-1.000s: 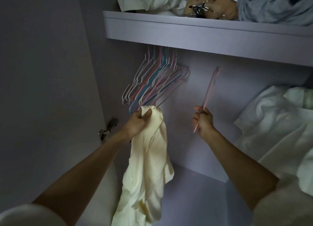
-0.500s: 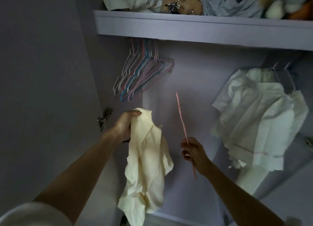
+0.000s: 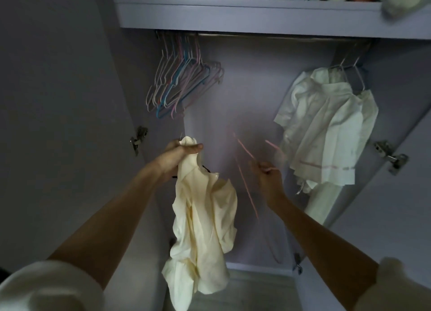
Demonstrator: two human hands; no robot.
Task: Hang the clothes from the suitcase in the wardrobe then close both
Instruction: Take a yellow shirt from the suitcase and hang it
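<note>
1. The cream garment [image 3: 203, 219] hangs lengthwise straight down from the left hand [image 3: 178, 155], its long axis vertical, the bunched top at the fingers and the loose hem pointing to the wardrobe floor [image 3: 256, 287].
2. The left hand is clenched around the top of that garment, thumb laid across the cloth.
3. The right hand [image 3: 268, 174] grasps a thin pink hanger [image 3: 247, 184]; it is blurred, so its exact tilt is hard to tell, but one long wire runs diagonally from above the hand down to below it, between the two hands.
4. The garment is soft, matte and heavily creased, folding into deep drapes; the hanger is a slim, smooth wire.
5. Up and left of the left hand, a cluster of empty hangers [image 3: 182, 87] in pink, white and blue hangs from the rail [image 3: 268, 36], slanting together.
6. Up and right of the right hand, white clothes [image 3: 326, 128] already hang on the same rail, crumpled, their lower edges near that hand.
7. Between the cluster and the white clothes the rail is bare, directly above both hands.
8. A shelf [image 3: 233, 17] edges the space overhead, piled with fabric; metal hinges [image 3: 138, 137] sit on the side walls beyond each hand.
</note>
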